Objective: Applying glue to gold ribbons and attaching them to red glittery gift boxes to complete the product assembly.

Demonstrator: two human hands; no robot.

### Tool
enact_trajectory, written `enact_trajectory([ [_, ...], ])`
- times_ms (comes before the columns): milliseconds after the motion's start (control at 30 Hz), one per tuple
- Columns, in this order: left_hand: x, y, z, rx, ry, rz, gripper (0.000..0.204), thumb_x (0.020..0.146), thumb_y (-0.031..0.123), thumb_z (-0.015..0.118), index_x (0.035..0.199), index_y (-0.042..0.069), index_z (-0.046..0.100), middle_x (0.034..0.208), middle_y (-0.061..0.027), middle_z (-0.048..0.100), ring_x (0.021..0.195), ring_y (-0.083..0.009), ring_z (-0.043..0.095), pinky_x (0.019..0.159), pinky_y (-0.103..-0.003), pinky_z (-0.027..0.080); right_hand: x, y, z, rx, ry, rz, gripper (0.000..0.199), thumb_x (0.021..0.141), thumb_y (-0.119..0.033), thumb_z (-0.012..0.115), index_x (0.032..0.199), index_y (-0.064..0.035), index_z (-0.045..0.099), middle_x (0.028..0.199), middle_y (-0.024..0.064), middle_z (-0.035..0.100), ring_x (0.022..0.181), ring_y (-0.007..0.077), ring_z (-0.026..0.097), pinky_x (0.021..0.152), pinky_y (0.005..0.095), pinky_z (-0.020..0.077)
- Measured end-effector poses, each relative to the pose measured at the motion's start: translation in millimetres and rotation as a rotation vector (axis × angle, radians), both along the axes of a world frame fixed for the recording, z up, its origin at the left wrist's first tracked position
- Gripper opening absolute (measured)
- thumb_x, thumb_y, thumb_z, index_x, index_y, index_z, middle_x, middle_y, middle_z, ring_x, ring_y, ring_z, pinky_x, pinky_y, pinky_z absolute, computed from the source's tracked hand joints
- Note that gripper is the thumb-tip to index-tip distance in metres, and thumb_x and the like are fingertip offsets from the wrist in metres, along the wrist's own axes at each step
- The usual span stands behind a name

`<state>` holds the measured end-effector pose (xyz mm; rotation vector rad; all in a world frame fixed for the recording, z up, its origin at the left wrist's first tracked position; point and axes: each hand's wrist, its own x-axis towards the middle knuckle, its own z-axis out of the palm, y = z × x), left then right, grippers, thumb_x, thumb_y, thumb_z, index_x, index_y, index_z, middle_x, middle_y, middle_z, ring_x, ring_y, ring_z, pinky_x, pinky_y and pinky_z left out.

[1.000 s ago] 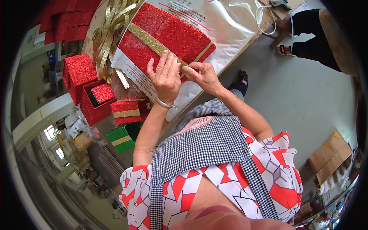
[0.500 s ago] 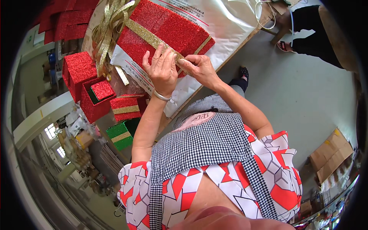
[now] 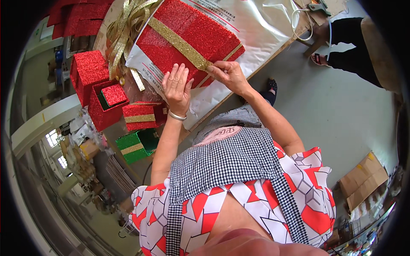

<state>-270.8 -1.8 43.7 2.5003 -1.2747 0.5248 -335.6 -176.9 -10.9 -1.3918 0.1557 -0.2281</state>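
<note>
A large red glitter box [image 3: 188, 32] lies on a white printed plastic sheet on the table. Across its top runs a gold glitter ribbon [image 3: 177, 42], reaching the edge nearest me. My right hand [image 3: 230, 77] pinches the near end of this ribbon between thumb and fingers at the box edge. Flat against the near side of the box rests my left hand [image 3: 176, 87], fingers stretched out and holding nothing. A second gold strip shows on the box's right side.
Loose gold ribbons [image 3: 117, 40] are heaped left of the box. Several smaller red boxes [image 3: 89, 70] and a green box [image 3: 136, 146] stand at the left. A white cord loop [image 3: 302, 24] lies at the table's right corner. Another person's legs [image 3: 352, 51] are beyond it.
My left hand has come off the ribbon and moved down onto the near side of the box. My right hand still pinches the ribbon end, slightly further right.
</note>
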Motion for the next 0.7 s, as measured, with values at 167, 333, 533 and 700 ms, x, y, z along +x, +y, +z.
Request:
enact_trajectory([
  [167, -2.8, -1.0, -4.2, -0.021, -0.024, -0.006, 0.027, 0.088, 0.016, 0.056, 0.111, 0.005, 0.061, 0.115, -0.0092, 0.061, 0.115, -0.024, 0.053, 0.098, -0.04, 0.035, -0.2, -4.5, 0.7, -0.118, 0.017, -0.011, 0.021, 0.085, -0.019, 0.061, 0.081, 0.0009, 0.065, 0.056, 0.0088, 0.057, 0.049, 0.0093, 0.051, 0.047, 0.0269, 0.0412],
  [333, -2.1, -3.6, -6.1, -0.066, -0.069, -0.005, 0.026, 0.088, 0.014, 0.055, 0.11, 0.003, 0.061, 0.114, -0.0093, 0.061, 0.115, -0.0255, 0.052, 0.099, -0.041, 0.035, 5.7, -0.7, -6.5, -0.017, 0.025, -0.012, 0.022, 0.086, -0.02, 0.061, 0.08, 0.0017, 0.064, 0.056, 0.0083, 0.057, 0.051, 0.008, 0.051, 0.047, 0.0264, 0.0419],
  [533, 28.1, -16.1, 18.0, -0.173, -0.164, -0.003, 0.019, 0.084, 0.014, 0.061, 0.1, 0.005, 0.065, 0.11, -0.0081, 0.063, 0.111, -0.0236, 0.055, 0.092, -0.04, 0.042, 15.4, -5.3, 29.7, 0.244, 0.057, 0.063, 0.026, 0.09, -0.025, 0.056, 0.083, 0.0002, 0.061, 0.058, 0.0005, 0.055, 0.053, 0.0064, 0.053, 0.048, 0.0222, 0.0445],
  [700, 58.5, -30.4, 92.0, -0.359, 0.192, 0.047, 0.019, 0.083, 0.014, 0.062, 0.098, 0.003, 0.066, 0.094, -0.0142, 0.066, 0.087, -0.0267, 0.065, 0.076, -0.032, 0.05, 5.3, -31.2, 101.3, 0.161, 0.165, 0.197, 0.029, 0.092, -0.028, 0.052, 0.08, -0.0015, 0.056, 0.06, 0.0023, 0.056, 0.051, 0.0082, 0.054, 0.047, 0.021, 0.0424],
])
